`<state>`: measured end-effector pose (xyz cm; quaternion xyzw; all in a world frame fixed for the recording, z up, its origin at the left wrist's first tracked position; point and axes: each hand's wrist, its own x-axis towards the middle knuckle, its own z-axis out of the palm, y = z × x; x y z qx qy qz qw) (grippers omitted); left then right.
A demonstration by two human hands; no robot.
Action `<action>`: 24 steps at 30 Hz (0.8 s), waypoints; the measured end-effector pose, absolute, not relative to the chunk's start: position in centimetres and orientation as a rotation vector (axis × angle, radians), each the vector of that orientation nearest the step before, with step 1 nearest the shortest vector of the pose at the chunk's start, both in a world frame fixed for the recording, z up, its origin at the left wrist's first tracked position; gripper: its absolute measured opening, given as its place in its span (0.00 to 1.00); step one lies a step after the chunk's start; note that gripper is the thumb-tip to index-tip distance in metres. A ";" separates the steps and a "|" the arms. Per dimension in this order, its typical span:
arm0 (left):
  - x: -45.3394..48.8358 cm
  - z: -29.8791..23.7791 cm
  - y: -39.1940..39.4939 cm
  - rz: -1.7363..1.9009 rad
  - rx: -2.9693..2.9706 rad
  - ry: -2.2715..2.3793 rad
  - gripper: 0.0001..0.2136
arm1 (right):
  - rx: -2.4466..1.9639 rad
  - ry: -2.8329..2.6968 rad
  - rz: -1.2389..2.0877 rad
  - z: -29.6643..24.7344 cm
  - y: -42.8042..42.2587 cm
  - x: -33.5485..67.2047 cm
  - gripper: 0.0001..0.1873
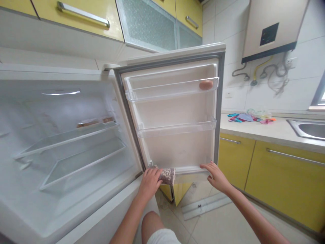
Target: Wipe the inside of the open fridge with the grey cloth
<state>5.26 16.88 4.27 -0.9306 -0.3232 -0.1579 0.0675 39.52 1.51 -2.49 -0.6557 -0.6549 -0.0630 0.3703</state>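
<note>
The refrigerator door (170, 149) stands swung out in front of me, with its clear shelves facing me. My left hand (151, 179) is closed on a folded brown and white patterned cloth (167, 176) at the lower left of the door, by the bottom shelf. At that shelf's right end, my right hand (214, 174) rests its fingertips on the edge, fingers apart and holding nothing. A brown egg (206, 84) lies at the right end of the top door shelf. To the left is the open refrigerator compartment (122, 118) with glass shelves.
Packaged food (87, 123) lies on the upper glass shelf (68, 139). On the right, a counter (274, 134) carries a pile of colourful cloths (245, 117) beside a sink (311, 129). A water heater (273, 28) hangs above. A pale strip (207, 205) lies on the floor.
</note>
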 end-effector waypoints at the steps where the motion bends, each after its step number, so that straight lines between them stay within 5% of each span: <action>1: 5.6 4.4 16.7 -0.462 -2.803 -0.971 0.21 | -1.667 -1.670 -0.138 -2.5 1.5 39.5 0.35; 8: 10.1 4.4 14.2 -0.428 -2.856 -0.979 0.22 | -1.718 -1.574 0.100 -1.1 1.5 39.0 0.25; 20: 17.7 3.2 11.2 -0.932 -3.255 -0.769 0.21 | -1.859 -2.010 -0.084 2.7 3.4 33.2 0.39; 24: 14.9 3.6 12.2 -1.043 -3.257 -0.805 0.21 | -1.919 -2.069 -0.100 3.8 3.6 32.0 0.30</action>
